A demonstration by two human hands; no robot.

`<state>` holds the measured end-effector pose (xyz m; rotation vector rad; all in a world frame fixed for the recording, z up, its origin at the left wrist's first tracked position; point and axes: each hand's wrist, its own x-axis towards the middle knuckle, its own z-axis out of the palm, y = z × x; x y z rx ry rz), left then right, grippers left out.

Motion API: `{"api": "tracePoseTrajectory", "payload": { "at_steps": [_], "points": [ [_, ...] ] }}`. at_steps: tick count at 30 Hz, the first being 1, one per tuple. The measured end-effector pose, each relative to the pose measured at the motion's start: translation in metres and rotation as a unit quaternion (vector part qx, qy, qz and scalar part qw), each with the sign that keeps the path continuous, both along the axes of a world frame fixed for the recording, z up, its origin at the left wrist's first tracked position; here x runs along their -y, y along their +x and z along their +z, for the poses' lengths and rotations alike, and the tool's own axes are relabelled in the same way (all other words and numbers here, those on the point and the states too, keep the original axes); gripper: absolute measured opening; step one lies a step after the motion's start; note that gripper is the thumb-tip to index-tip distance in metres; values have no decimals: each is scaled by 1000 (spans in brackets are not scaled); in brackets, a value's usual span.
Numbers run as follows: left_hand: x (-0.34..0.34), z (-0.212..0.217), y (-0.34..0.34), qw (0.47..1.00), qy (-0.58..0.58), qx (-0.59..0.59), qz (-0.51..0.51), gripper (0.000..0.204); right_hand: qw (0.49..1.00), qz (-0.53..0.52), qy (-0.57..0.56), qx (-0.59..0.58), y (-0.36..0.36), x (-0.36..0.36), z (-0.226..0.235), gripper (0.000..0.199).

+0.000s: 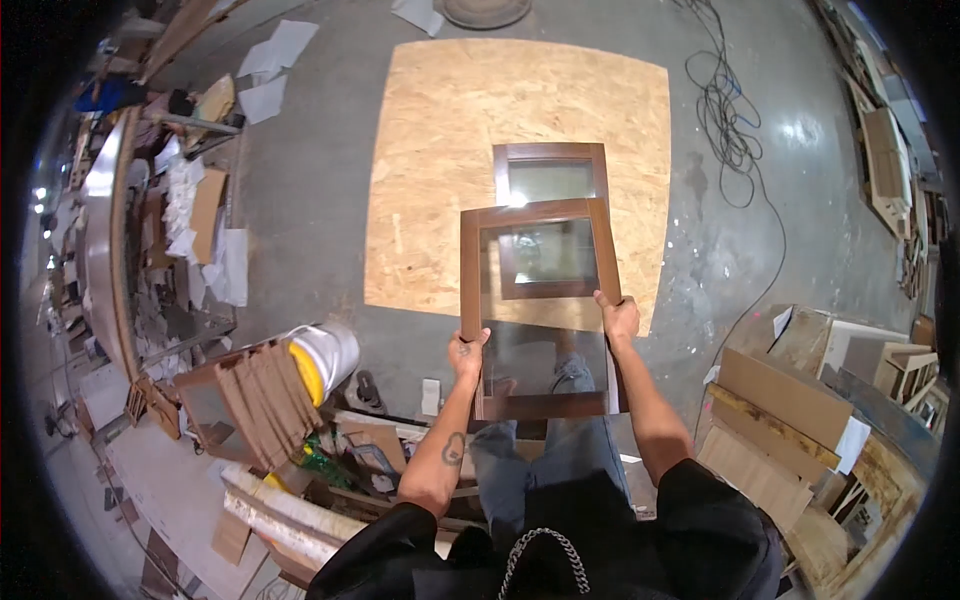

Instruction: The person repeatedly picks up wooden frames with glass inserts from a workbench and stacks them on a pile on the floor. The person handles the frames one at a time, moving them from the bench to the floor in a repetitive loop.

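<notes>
The person stands over the concrete floor (300, 200) holding a brown wooden door frame with a glass pane (540, 300) out in front at about waist height, tilted so the glass looks down at the board below. The left hand (468, 352) has its grip clenched on the frame's left rail, low down, and the right hand (618, 318) is clasped round the right rail a little higher, so both hands are carrying it clear of the ground. Straight ahead lies a big sheet of chipboard (450, 150) flat on the floor, and a second, smaller glazed frame (550, 165) already rests on it near the far right side. To my eye the step in hand is carrying the frame to that board; setting it down would call for a level, slow lowering beside the other one, glass kept off its corner. A white bucket (335, 355) and stacked wood offcuts (265, 400) crowd the left
</notes>
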<state>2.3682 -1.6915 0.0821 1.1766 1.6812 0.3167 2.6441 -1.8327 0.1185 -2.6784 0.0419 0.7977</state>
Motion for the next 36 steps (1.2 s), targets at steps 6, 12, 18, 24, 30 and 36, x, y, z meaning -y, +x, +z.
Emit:
{"api": "tracePoseTrajectory", "payload": {
  "at_steps": [6, 12, 18, 24, 30, 36],
  "points": [
    [-48, -131, 113, 987, 122, 12, -101, 39, 994, 11, 80, 80, 101, -31, -167, 72],
    [-93, -206, 176, 977, 182, 30, -109, 41, 981, 53, 126, 138, 155, -75, -246, 63],
    [-72, -275, 142, 961, 159, -54, -221, 56, 983, 111, 118, 82, 132, -49, -290, 52],
    [-67, -279, 138, 979, 68, -42, -189, 52, 983, 138, 105, 56, 125, -41, -281, 44],
    [-77, -279, 142, 942, -140, 253, 167, 53, 986, 148, 56, 51, 125, -42, -284, 41],
    [-75, -240, 120, 959, -122, -14, -255, 52, 989, 144, 8, 31, 129, -51, -278, 46]
  ]
}}
